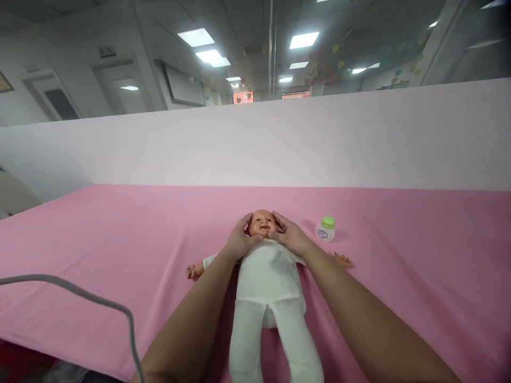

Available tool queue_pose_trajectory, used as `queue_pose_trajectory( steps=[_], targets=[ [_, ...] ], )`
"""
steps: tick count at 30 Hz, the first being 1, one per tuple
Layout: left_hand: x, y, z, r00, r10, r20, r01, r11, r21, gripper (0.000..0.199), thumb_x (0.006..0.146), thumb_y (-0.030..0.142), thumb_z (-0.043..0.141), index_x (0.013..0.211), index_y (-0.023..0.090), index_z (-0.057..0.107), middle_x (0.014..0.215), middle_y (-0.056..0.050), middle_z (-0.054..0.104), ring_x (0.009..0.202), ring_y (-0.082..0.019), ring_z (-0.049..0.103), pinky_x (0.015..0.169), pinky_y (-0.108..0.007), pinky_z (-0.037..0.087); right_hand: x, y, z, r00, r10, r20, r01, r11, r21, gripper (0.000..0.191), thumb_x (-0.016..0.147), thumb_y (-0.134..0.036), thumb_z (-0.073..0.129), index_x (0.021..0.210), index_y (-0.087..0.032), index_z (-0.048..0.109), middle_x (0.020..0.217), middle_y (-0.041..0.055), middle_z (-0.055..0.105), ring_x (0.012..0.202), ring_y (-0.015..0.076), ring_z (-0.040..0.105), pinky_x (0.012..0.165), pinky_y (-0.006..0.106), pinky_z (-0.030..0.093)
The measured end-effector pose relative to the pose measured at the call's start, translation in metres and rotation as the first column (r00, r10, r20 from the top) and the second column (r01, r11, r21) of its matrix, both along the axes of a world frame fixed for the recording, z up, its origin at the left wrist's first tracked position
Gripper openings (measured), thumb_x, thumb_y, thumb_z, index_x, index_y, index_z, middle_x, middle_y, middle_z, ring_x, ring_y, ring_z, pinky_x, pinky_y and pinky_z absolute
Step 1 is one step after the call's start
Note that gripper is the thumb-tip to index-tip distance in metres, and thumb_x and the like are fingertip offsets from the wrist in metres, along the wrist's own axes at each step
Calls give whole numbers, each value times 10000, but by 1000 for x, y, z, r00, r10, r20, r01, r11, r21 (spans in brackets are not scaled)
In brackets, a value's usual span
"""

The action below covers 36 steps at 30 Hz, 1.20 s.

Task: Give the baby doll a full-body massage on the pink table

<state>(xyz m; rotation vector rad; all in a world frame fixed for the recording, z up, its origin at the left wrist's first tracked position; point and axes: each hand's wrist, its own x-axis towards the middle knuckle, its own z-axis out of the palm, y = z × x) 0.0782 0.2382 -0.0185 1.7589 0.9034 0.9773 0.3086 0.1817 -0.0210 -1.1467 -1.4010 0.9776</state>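
A small round jar (322,232) with a bright green lid (328,222) stands on a pink bench (120,234), to the right of a baby doll (269,271). The lid is on. The jar's body is whitish and cloudy, with a label in print too small to read, and what it holds cannot be told. The doll lies on its back in the middle of the bench, face up, its head away from the viewer and its legs reaching the lower edge of the view. It wears a white long-sleeved top and white trousers, and its arms spread out to either side. A person's left hand (238,240) and right hand (294,237) hold the doll's head between them: the fingers curve along both sides of it, and the thumbs lie by the chin and jaw. The right hand is the nearer one to the jar, well apart from it. A smooth pink cloth with soft creases covers the bench. A grey cable (91,299) arches across the lower left. Behind the bench runs a plain white partition (255,143); above it, clear glass shows a room with lit ceiling panels (195,37), a pale door (123,90) and a whiteboard (183,84) on the left, and heart-shaped stickers (335,48) scattered towards the right
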Motion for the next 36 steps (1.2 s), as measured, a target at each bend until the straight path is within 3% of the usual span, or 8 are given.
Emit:
queue_pose_trajectory(
  steps=[5, 13, 19, 28, 36],
  targets=[
    [5, -4, 1, 997, 58, -56, -57, 998, 20, 1136, 659, 554, 941, 1609, 247, 398, 1595, -157, 492, 1387, -372, 557, 1148, -486, 475, -5, 3, -4, 993, -92, 68, 90, 995, 31, 1109, 672, -478, 956, 1616, -304, 400, 1630, 81, 473, 1435, 344, 529, 1192, 497, 446],
    [7, -7, 6, 994, 79, -79, -77, 997, 31, 1154, 631, 559, 952, 1599, 244, 409, 1561, -149, 526, 1322, -351, 605, 1107, -455, 509, -4, 2, -2, 995, -74, 64, 72, 997, 28, 1128, 665, -470, 960, 1620, -285, 390, 1645, 93, 450, 1434, 331, 532, 1185, 478, 459],
    [7, -5, 3, 996, 77, -38, -77, 997, 6, 1120, 621, 499, 970, 1586, 282, 443, 1563, -132, 529, 1345, -375, 584, 1147, -500, 470, -2, 0, -1, 999, -35, 27, 35, 999, 12, 1112, 676, -428, 957, 1621, -292, 386, 1645, 92, 449, 1442, 330, 523, 1197, 490, 442],
    [-5, 3, 2, 991, -105, 83, 112, 990, -86, 982, 756, 498, 886, 1602, 298, 431, 1656, -94, 430, 1457, -345, 496, 1208, -487, 419, 10, -6, 11, 985, 133, -108, -134, 991, 4, 874, 784, -418, 896, 1554, -308, 499, 1640, 47, 458, 1504, 297, 445, 1255, 498, 354],
    [-10, 8, -1, 981, -130, 141, 143, 986, -86, 817, 868, 578, 772, 1571, 275, 486, 1668, -65, 409, 1551, -313, 365, 1279, -465, 303, 12, -9, 17, 997, 69, -25, -69, 997, 15, 686, 892, -562, 766, 1499, -305, 576, 1601, 30, 514, 1515, 295, 428, 1285, 514, 278]
  ],
)
